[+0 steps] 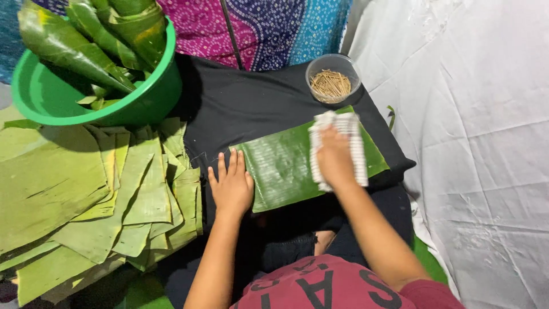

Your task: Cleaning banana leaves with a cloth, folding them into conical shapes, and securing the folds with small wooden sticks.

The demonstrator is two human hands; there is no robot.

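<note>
A green plastic basin (94, 94) holding several rolled leaf cones (91, 34) stands at the upper left, over a loose stack of cut leaf pieces (97, 194) too many to count. One small clear cup of thin wooden sticks (331, 80) sits just beyond the work, on a black cloth (240, 103). White sheeting (474, 143) covers the right side. A single banana leaf strip (280, 166) lies flat on the black cloth. The left hand (230, 186) rests open, fingers together, pressing the strip's near-left edge. The right hand (334, 157) lies palm down, fingers spread flat over one white ribbed rag (359, 151) on the strip's right half.
</note>
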